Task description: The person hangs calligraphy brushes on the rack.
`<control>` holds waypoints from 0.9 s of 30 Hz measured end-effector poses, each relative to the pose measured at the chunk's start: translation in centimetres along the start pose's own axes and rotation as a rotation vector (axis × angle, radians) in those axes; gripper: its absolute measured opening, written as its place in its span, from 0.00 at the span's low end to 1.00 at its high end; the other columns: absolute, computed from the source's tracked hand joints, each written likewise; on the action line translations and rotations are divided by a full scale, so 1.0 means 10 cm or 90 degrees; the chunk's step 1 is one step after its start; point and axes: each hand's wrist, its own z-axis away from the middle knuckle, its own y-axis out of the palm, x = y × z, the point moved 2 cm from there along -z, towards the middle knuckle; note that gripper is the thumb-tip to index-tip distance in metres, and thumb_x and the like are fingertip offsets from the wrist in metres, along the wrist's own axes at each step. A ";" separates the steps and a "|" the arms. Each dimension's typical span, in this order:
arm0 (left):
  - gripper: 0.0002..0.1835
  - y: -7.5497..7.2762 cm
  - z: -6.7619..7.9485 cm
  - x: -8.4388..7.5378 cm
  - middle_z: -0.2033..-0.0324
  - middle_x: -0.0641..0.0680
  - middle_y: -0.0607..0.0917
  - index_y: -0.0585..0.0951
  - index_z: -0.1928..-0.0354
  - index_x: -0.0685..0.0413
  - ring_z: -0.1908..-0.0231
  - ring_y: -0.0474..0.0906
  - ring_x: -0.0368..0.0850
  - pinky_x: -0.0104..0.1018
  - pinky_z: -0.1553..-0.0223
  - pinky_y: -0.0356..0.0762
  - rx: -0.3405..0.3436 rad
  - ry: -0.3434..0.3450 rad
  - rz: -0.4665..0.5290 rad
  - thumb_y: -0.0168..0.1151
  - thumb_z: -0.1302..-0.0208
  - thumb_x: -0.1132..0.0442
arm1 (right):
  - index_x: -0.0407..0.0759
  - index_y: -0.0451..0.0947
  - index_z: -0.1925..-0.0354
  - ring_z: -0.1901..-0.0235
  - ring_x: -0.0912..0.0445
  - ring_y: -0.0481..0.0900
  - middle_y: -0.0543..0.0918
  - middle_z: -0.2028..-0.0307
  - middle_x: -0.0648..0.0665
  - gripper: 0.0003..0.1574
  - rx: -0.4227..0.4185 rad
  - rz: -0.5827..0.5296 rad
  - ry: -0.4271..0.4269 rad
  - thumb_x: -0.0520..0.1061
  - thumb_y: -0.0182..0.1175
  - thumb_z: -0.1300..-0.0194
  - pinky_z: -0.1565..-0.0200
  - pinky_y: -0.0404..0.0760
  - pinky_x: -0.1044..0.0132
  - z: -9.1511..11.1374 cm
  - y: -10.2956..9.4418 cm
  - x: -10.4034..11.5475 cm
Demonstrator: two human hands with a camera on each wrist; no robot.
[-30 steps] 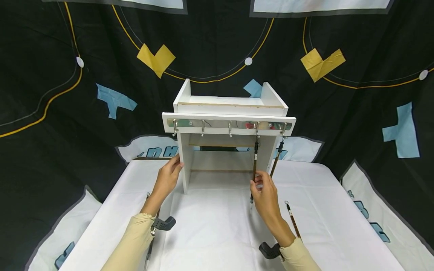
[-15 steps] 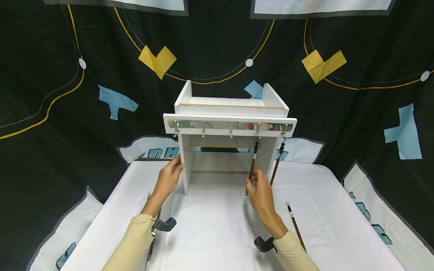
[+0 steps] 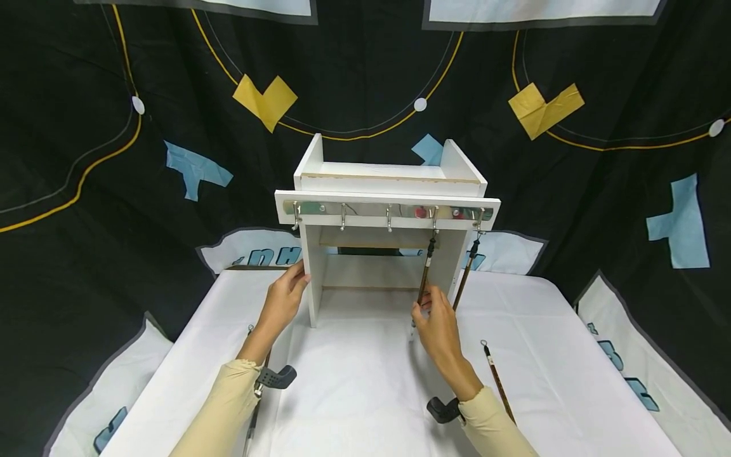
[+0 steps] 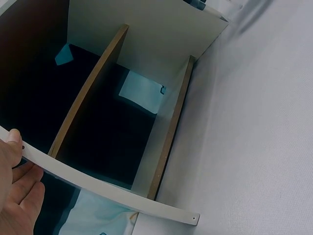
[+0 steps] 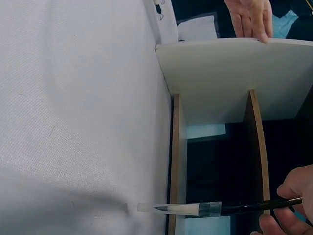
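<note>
A white wooden shelf unit [image 3: 391,186] stands on the table with a row of metal hooks [image 3: 389,218] along its front rail. My left hand [image 3: 285,296] grips the front edge of its left side panel [image 4: 122,197], thumb on one face and fingers on the other. From the second hook from the right hangs a calligraphy brush [image 3: 426,270], its lower end tilted left. My right hand [image 3: 440,327] pinches this brush low on its dark handle; in the right wrist view a clear cap [image 5: 181,209] covers the bristles. Another brush [image 3: 466,276] hangs from the rightmost hook.
A loose brush [image 3: 499,384] lies on the white cloth [image 3: 354,406] to the right of my right forearm. Another brush [image 3: 252,426] lies at the left, partly hidden by my left arm. A black curtain [image 3: 365,76] with taped paper stands behind the shelf.
My right hand has moved slightly left, swinging the lower end of the hanging brush left with it. My left hand has kept its grip on the panel.
</note>
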 end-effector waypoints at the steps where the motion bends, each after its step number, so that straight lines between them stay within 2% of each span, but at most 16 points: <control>1: 0.28 0.00 0.00 0.00 0.27 0.66 0.74 0.64 0.20 0.59 0.28 0.73 0.61 0.55 0.28 0.74 0.000 0.000 0.000 0.51 0.15 0.57 | 0.37 0.75 0.41 0.54 0.45 0.84 0.82 0.55 0.39 0.20 0.000 0.002 -0.001 0.39 0.66 0.27 0.54 0.85 0.51 0.00 0.00 0.00; 5: 0.29 0.00 0.00 0.00 0.27 0.66 0.74 0.64 0.20 0.59 0.28 0.73 0.61 0.55 0.27 0.73 0.001 -0.004 -0.002 0.51 0.15 0.56 | 0.36 0.74 0.39 0.53 0.44 0.84 0.83 0.54 0.38 0.23 -0.005 0.010 -0.007 0.40 0.67 0.28 0.54 0.85 0.50 0.00 0.00 0.01; 9: 0.29 -0.01 -0.01 0.00 0.27 0.65 0.73 0.63 0.19 0.58 0.28 0.73 0.61 0.54 0.27 0.72 0.004 -0.009 -0.001 0.51 0.15 0.55 | 0.36 0.71 0.34 0.47 0.41 0.83 0.82 0.48 0.36 0.30 -0.002 0.018 0.008 0.43 0.68 0.28 0.50 0.85 0.46 0.02 -0.04 0.04; 12: 0.30 -0.01 -0.02 0.00 0.26 0.65 0.73 0.63 0.19 0.58 0.28 0.72 0.60 0.54 0.27 0.72 0.006 -0.009 -0.001 0.50 0.15 0.55 | 0.36 0.67 0.29 0.43 0.41 0.81 0.79 0.43 0.35 0.37 -0.003 0.020 0.016 0.45 0.69 0.28 0.47 0.85 0.46 0.07 -0.12 0.06; 15: 0.30 -0.01 -0.02 0.00 0.26 0.65 0.73 0.63 0.19 0.58 0.28 0.73 0.61 0.54 0.27 0.72 0.003 -0.006 -0.002 0.51 0.15 0.55 | 0.35 0.65 0.27 0.45 0.42 0.79 0.79 0.44 0.35 0.40 -0.021 0.022 0.002 0.46 0.71 0.28 0.48 0.84 0.48 0.14 -0.24 0.08; 21: 0.29 -0.01 -0.03 0.00 0.26 0.65 0.73 0.64 0.19 0.58 0.28 0.73 0.61 0.54 0.27 0.73 0.000 -0.002 0.006 0.51 0.15 0.56 | 0.36 0.72 0.33 0.58 0.48 0.80 0.81 0.53 0.40 0.31 -0.053 0.039 -0.028 0.44 0.70 0.28 0.57 0.83 0.53 0.35 -0.57 0.05; 27: 0.29 -0.01 -0.01 0.01 0.27 0.66 0.74 0.64 0.20 0.59 0.28 0.73 0.61 0.54 0.28 0.73 0.001 -0.001 0.010 0.52 0.15 0.57 | 0.40 0.75 0.36 0.62 0.53 0.80 0.83 0.56 0.42 0.26 -0.044 0.115 -0.024 0.41 0.69 0.28 0.61 0.84 0.59 0.60 -0.89 -0.18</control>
